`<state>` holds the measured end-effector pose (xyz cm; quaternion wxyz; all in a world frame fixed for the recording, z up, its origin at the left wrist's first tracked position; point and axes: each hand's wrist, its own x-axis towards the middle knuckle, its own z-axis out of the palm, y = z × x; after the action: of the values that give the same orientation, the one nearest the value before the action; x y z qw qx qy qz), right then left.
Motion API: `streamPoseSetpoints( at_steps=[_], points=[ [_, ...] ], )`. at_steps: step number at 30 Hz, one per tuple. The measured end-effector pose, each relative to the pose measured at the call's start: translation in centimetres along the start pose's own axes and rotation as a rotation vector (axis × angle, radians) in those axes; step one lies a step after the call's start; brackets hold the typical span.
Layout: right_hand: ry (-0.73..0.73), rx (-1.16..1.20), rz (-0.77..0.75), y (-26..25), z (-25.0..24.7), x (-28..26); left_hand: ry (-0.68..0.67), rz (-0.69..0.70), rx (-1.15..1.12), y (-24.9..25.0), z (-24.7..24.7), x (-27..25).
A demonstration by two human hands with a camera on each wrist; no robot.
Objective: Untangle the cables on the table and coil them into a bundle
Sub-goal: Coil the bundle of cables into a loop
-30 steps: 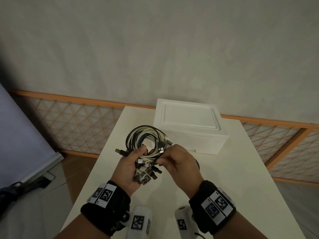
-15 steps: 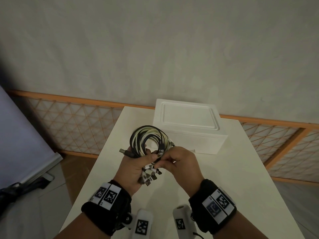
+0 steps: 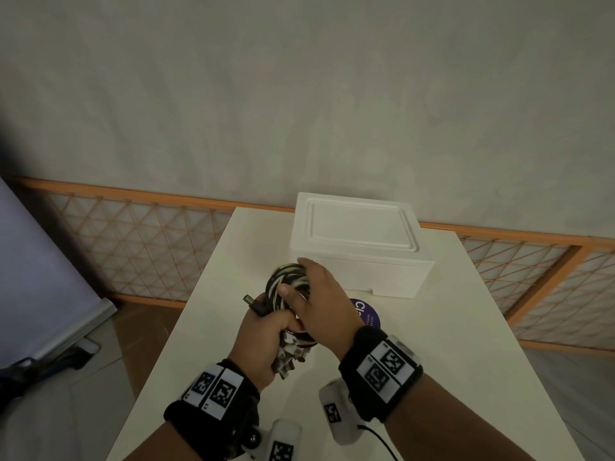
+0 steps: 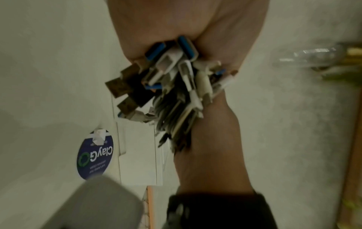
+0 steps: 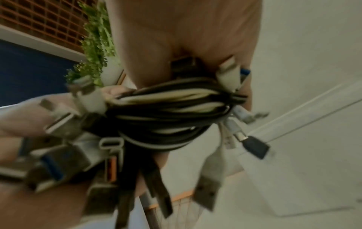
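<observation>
The left hand (image 3: 263, 341) was closed around the lower part of the cable bundle (image 3: 286, 284), fingers curled tight, with a cluster of USB plugs (image 3: 293, 357) hanging below the fist. One dark plug (image 3: 254, 306) projected to the left above the thumb. The bundle, black and white cables coiled in a loop, was held above the white table (image 3: 466, 344), not resting on it. The right hand (image 3: 324, 304) was wrapped over the loop's right side, thumb through the coil. Behind stood a white foam box (image 3: 361, 244); a round purple label (image 3: 369, 316) lay near its front edge.
</observation>
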<state>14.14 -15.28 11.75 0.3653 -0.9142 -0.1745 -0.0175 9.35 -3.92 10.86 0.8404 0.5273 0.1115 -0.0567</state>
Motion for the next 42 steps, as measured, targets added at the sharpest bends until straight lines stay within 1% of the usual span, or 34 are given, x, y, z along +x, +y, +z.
streamPoseSetpoints(
  at_steps=[3, 5, 8, 11, 12, 14, 17, 20, 21, 22, 23, 25, 26, 27, 29, 30, 33, 34, 35, 36, 38, 42],
  points=[
    [0.071, 0.307, 0.137, 0.5, -0.2, 0.0, -0.076, -0.024, -0.001, 0.4, -0.4, -0.4],
    [0.119, 0.442, 0.162, 0.4, -0.4, 0.0, -0.124, -0.03, -0.003, 0.5, -0.8, -0.4],
    [0.155, 0.527, 0.185, 0.4, 0.1, -0.6, -0.155, -0.041, 0.058, 0.4, -1.4, -0.1],
    [0.143, 0.561, 0.244, 1.2, 1.2, -0.7, -0.147, -0.063, 0.094, 0.1, -1.9, 0.3],
    [0.121, 0.567, 0.26, 1.6, 1.6, -0.5, -0.148, -0.076, 0.064, 0.0, -2.0, 0.2],
    [0.033, 0.605, 0.296, 2.2, 2.0, 0.1, -0.152, -0.114, -0.012, -0.3, -2.1, 0.3],
    [-0.107, 0.703, 0.384, 3.2, 2.0, 0.9, -0.097, -0.164, -0.073, -0.9, -2.2, 0.9],
    [-0.251, 0.702, 0.544, 5.6, 2.1, 2.1, -0.007, -0.179, -0.049, -1.2, -1.8, 1.1],
    [-0.291, 0.764, 0.62, 6.8, 2.1, 2.7, 0.045, -0.192, -0.027, -1.4, -1.8, 1.5],
    [-0.297, 0.864, 0.704, 8.1, 2.2, 3.4, 0.099, -0.208, -0.013, -1.5, -2.0, 1.8],
    [-0.247, 0.982, 0.79, 9.5, 2.2, 4.1, 0.151, -0.241, -0.019, -1.7, -2.5, 2.2],
    [-0.003, 1.179, 0.942, 12.5, 2.0, 5.4, 0.202, -0.253, -0.024, -1.8, -4.3, 2.0],
    [0.096, 1.219, 0.977, 14.1, 1.9, 6.1, 0.233, -0.24, -0.008, -1.6, -4.7, 1.7],
    [0.149, 1.233, 0.99, 15.4, 1.9, 6.8, 0.279, -0.227, -0.002, -1.3, -5.1, 1.7],
    [0.185, 1.251, 1.033, 17.2, 2.0, 8.2, 0.364, -0.203, 0.02, -0.6, -5.5, 1.3],
    [0.207, 1.285, 1.051, 17.8, 1.9, 8.9, 0.383, -0.209, 0.002, -0.4, -5.8, 1.4],
    [0.303, 1.413, 1.03, 18.9, 2.1, 10.0, 0.38, -0.286, -0.055, -0.3, -6.3, 2.2],
    [0.319, 1.435, 1.035, 19.0, 2.2, 10.0, 0.373, -0.266, -0.081, -0.3, -6.1, 2.3],
    [0.329, 1.439, 1.049, 19.0, 2.3, 9.8, 0.397, -0.254, -0.08, 0.0, -5.6, 2.4],
    [0.329, 1.437, 1.061, 19.0, 2.5, 9.3, 0.414, -0.234, -0.076, 0.1, -5.2, 2.4],
    [0.319, 1.453, 1.065, 18.6, 3.0, 7.6, 0.396, -0.195, -0.061, 0.0, -5.3, 1.8],
    [0.306, 1.471, 1.039, 16.8, 3.9, 1.1, 0.315, -0.165, -0.069, -0.2, -5.8, 1.6]
  ],
)
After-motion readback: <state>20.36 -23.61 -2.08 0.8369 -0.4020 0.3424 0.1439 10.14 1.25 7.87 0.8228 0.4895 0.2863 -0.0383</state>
